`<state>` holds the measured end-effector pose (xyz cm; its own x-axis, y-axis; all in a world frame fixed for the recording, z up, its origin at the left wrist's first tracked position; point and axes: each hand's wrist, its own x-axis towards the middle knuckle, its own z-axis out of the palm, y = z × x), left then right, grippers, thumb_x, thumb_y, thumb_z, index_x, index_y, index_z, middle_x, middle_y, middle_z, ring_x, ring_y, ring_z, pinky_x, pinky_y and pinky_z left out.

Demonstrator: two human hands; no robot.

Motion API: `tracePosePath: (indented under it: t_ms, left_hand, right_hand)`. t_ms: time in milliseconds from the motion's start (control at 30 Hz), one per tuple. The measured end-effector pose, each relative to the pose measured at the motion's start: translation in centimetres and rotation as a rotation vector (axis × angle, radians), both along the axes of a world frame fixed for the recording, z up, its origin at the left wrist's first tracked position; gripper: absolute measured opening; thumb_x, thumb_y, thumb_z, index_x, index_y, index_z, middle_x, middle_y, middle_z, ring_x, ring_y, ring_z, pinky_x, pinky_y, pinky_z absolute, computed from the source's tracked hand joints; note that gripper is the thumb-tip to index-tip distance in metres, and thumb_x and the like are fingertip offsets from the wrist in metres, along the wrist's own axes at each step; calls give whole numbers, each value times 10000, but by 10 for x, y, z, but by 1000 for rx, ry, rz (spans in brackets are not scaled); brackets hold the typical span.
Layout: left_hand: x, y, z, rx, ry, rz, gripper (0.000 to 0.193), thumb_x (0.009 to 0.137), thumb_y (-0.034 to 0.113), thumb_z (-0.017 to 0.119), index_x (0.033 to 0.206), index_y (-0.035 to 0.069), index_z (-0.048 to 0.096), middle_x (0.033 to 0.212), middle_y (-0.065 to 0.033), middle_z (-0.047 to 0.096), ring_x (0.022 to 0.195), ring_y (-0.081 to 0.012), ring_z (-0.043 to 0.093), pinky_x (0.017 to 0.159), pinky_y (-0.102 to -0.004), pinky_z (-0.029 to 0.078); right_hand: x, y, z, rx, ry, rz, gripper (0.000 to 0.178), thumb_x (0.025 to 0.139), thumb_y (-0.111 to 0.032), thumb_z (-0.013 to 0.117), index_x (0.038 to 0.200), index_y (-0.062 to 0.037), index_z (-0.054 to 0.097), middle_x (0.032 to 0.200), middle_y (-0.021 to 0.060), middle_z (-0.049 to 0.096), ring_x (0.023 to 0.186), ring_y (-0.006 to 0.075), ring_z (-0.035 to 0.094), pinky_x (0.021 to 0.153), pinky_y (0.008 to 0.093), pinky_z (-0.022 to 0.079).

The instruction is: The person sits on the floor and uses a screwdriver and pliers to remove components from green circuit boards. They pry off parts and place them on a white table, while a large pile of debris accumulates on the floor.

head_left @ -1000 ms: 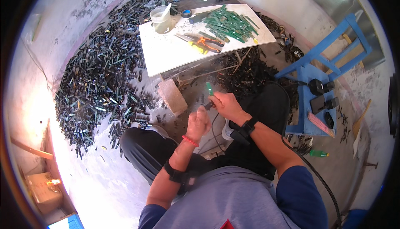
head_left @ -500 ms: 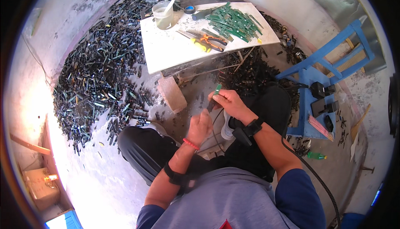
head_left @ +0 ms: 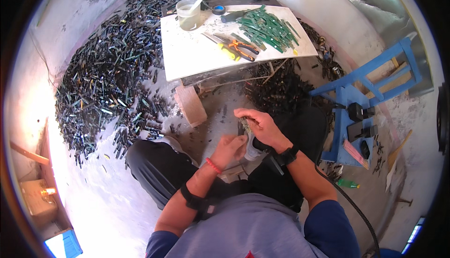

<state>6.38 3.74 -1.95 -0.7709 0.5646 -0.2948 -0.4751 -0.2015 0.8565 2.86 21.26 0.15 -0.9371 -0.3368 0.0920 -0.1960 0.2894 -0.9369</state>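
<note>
My right hand (head_left: 266, 129) is closed around a narrow circuit board strip (head_left: 246, 124), whose greyish-green end shows between thumb and fingers. Just below and to the left, my left hand (head_left: 228, 148) is closed, its fingertips close to the strip's lower end. A dark piece shows between the two hands, too small to make out, and what my left fingers grip is hidden. Beyond the hands, a pile of green circuit board strips (head_left: 268, 29) lies on a white board (head_left: 187, 54), beside orange-and-black pliers (head_left: 244, 50) and a yellow-handled screwdriver (head_left: 228, 51).
A clear plastic cup (head_left: 188, 18) and a tape roll (head_left: 218, 10) stand at the back of the table. Dark strips form a big heap (head_left: 108, 84) on the left floor. A blue chair (head_left: 344, 117) holds black devices at right. A brick (head_left: 191, 108) stands under the table's front edge.
My right hand has turned, so the strip's bright green tip no longer shows above the fingers. My left hand has moved slightly down and right. The head view has shifted a little.
</note>
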Motion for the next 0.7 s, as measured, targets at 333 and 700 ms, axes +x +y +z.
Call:
tracePosePath:
  t_ms: [333,700]
  left_hand:
    - [-4,0,-12,25,-111,-6,319,917,293,525,792,3,577,664,-69,573,532,-126,515,479,-240,402]
    - [-1,13,-17,-128,-88,108,158,889,120,481,864,-16,557,635,-57,537,475,-113,483,381,-252,352]
  right_hand:
    - [8,-5,1,-69,-123,69,290,844,113,502,1106,8,569,1256,137,573,1108,166,566,898,271,466]
    - [4,-10,3,300,183,129,383,788,53,562,1161,-32,580,1162,160,604,1043,337,591,896,358,480]
